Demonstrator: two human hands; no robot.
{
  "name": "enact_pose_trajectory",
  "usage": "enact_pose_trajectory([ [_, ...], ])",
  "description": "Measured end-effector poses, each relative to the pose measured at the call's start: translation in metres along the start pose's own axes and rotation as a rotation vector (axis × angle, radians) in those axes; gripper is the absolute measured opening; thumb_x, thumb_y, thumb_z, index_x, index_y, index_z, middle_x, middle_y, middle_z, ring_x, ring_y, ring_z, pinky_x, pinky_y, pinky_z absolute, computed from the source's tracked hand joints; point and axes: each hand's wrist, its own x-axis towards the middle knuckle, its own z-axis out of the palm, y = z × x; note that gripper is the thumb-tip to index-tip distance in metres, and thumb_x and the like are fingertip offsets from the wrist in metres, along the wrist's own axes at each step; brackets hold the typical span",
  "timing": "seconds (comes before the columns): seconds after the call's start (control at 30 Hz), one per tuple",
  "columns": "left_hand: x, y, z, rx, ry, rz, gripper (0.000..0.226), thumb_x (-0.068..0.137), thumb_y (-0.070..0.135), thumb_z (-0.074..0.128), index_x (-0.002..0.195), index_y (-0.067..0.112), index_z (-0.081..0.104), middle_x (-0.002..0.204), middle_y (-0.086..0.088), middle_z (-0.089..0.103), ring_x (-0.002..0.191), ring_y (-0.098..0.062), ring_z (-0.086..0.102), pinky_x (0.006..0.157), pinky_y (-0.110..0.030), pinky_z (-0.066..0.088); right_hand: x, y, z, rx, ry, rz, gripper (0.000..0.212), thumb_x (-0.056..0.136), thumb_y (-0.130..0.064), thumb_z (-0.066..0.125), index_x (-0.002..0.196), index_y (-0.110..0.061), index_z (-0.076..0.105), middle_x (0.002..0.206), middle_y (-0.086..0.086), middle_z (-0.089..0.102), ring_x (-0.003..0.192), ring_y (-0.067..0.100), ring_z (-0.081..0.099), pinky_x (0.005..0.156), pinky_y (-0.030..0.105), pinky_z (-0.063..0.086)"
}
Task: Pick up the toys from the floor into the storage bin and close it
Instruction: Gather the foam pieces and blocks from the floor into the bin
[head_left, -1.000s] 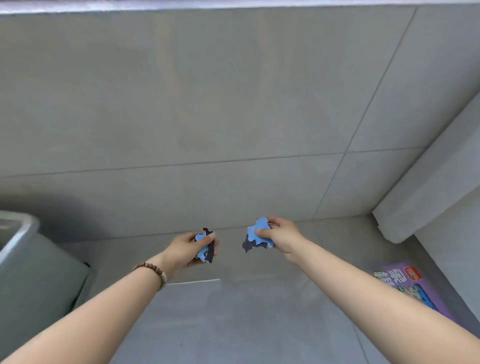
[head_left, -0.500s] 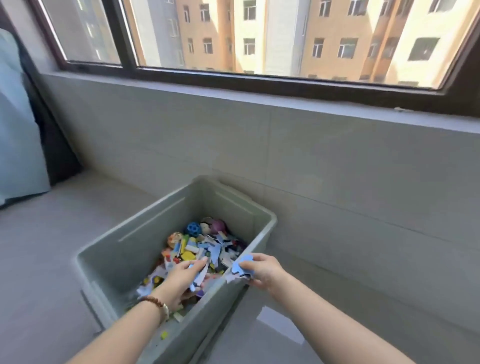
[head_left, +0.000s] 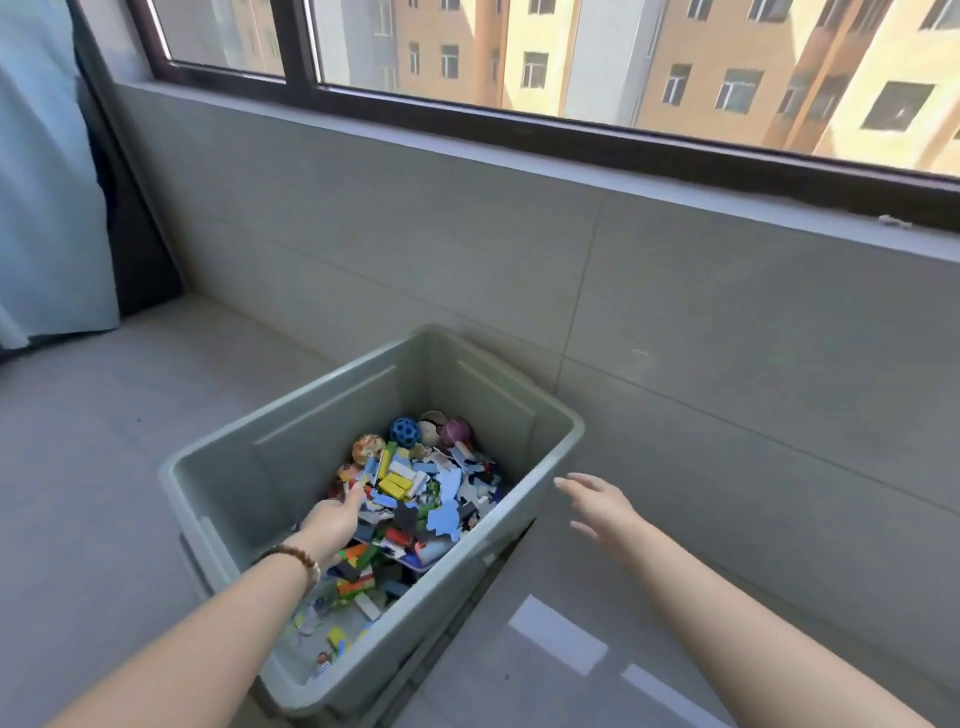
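Observation:
A grey-green storage bin (head_left: 322, 415) stands open on the floor by the wall, with no lid on it. Inside lies a heap of toys (head_left: 415, 499): flat puzzle pieces, coloured blocks and small balls (head_left: 405, 431) at the far end. My left hand (head_left: 332, 522) reaches into the bin above the heap, fingers stretched forward and holding nothing. My right hand (head_left: 597, 501) hovers just outside the bin's right rim, fingers spread and empty. A blue puzzle piece (head_left: 447, 519) lies on top of the heap between the hands.
A tiled wall (head_left: 727, 338) rises right behind the bin under a dark-framed window (head_left: 571, 130). A pale blue curtain (head_left: 47, 182) hangs at the far left. Grey floor tiles (head_left: 78, 441) spread left of the bin and in front of it.
Both hands carried blue puzzle pieces from the floor to the bin and let them go into it. My right hand has drawn back past the right rim; both hands are empty now.

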Motion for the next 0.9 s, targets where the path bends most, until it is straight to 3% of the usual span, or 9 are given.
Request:
enact_pose_trajectory([
  [0.07, -0.015, 0.015, 0.015, 0.056, 0.001, 0.089, 0.043, 0.098, 0.046, 0.034, 0.062, 0.022, 0.033, 0.063, 0.002, 0.029, 0.055, -0.014, 0.031, 0.06, -0.029, 0.028, -0.004, 0.003, -0.037, 0.001, 0.049, -0.002, 0.043, 0.089, -0.025, 0.062, 0.129, -0.011, 0.053, 0.133, 0.005, 0.052, 0.121, 0.019, 0.048, 0.089, 0.032, 0.044],
  [0.13, -0.035, 0.036, 0.036, 0.143, -0.018, 0.186, 0.044, 0.098, 0.044, 0.035, 0.061, 0.021, 0.03, 0.061, 0.002, 0.026, 0.052, -0.013, 0.027, 0.052, -0.029, 0.021, -0.013, 0.006, -0.078, 0.022, 0.09, 0.012, 0.043, 0.089, -0.024, 0.062, 0.129, -0.01, 0.054, 0.131, 0.004, 0.052, 0.117, 0.018, 0.049, 0.089, 0.033, 0.043],
  [0.2, -0.055, 0.06, 0.066, 0.207, -0.05, 0.282, 0.048, 0.098, 0.043, 0.036, 0.061, 0.013, 0.035, 0.058, -0.009, 0.03, 0.051, -0.021, 0.035, 0.05, -0.03, 0.026, -0.026, 0.009, -0.125, 0.039, 0.138, 0.026, 0.042, 0.089, -0.023, 0.063, 0.128, -0.01, 0.054, 0.134, 0.004, 0.051, 0.122, 0.02, 0.047, 0.091, 0.034, 0.042],
  [0.27, -0.075, 0.081, 0.104, 0.241, -0.112, 0.369, 0.053, 0.097, 0.043, 0.039, 0.073, -0.002, 0.05, 0.069, -0.03, 0.046, 0.069, -0.035, 0.054, 0.062, -0.034, 0.042, -0.043, 0.015, -0.18, 0.053, 0.221, 0.027, 0.041, 0.088, -0.023, 0.064, 0.126, -0.011, 0.054, 0.136, 0.005, 0.05, 0.127, 0.022, 0.045, 0.093, 0.035, 0.042],
  [0.37, -0.109, 0.106, 0.172, 0.313, -0.215, 0.488, 0.039, 0.096, 0.043, 0.043, 0.08, 0.009, 0.053, 0.078, -0.005, 0.054, 0.086, -0.023, 0.052, 0.068, -0.029, 0.039, -0.075, 0.037, -0.265, 0.089, 0.366, 0.026, 0.044, 0.088, -0.025, 0.064, 0.128, -0.012, 0.052, 0.137, 0.005, 0.049, 0.128, 0.022, 0.044, 0.098, 0.036, 0.042],
  [0.5, -0.165, 0.12, 0.279, 0.373, -0.366, 0.569, 0.056, 0.094, 0.044, 0.048, 0.131, 0.002, 0.047, 0.132, -0.009, 0.054, 0.125, -0.025, 0.048, 0.102, -0.029, 0.034, -0.127, 0.09, -0.369, 0.101, 0.503, 0.058, 0.05, 0.087, -0.028, 0.064, 0.132, -0.013, 0.048, 0.14, 0.004, 0.047, 0.131, 0.02, 0.041, 0.103, 0.038, 0.04],
  [0.63, -0.212, 0.103, 0.385, 0.547, -0.555, 0.628, 0.065, 0.094, 0.044, 0.049, 0.139, 0.0, 0.036, 0.143, -0.013, 0.044, 0.131, -0.026, 0.043, 0.106, -0.03, 0.032, -0.182, 0.169, -0.447, 0.183, 0.634, 0.152, 0.062, 0.084, -0.032, 0.068, 0.138, -0.015, 0.042, 0.144, 0.003, 0.041, 0.13, 0.019, 0.041, 0.102, 0.037, 0.039],
  [0.73, -0.247, 0.079, 0.462, 0.667, -0.669, 0.647, 0.07, 0.092, 0.044, 0.052, 0.14, -0.002, 0.033, 0.144, -0.015, 0.042, 0.132, -0.028, 0.041, 0.106, -0.031, 0.031, -0.227, 0.242, -0.488, 0.257, 0.74, 0.224, 0.075, 0.081, -0.032, 0.071, 0.144, -0.02, 0.031, 0.139, 0.003, 0.041, 0.107, 0.025, 0.056, 0.087, 0.034, 0.044],
  [0.9, -0.306, 0.007, 0.567, 0.809, -0.863, 0.664, 0.074, 0.09, 0.047, 0.054, 0.144, 0.003, 0.03, 0.149, -0.012, 0.036, 0.136, -0.027, 0.036, 0.11, -0.033, 0.029, -0.287, 0.365, -0.524, 0.38, 0.894, 0.376, 0.089, 0.078, -0.035, 0.073, 0.148, -0.02, 0.02, 0.148, 0.004, 0.033, 0.128, 0.025, 0.043, 0.103, 0.043, 0.035],
])
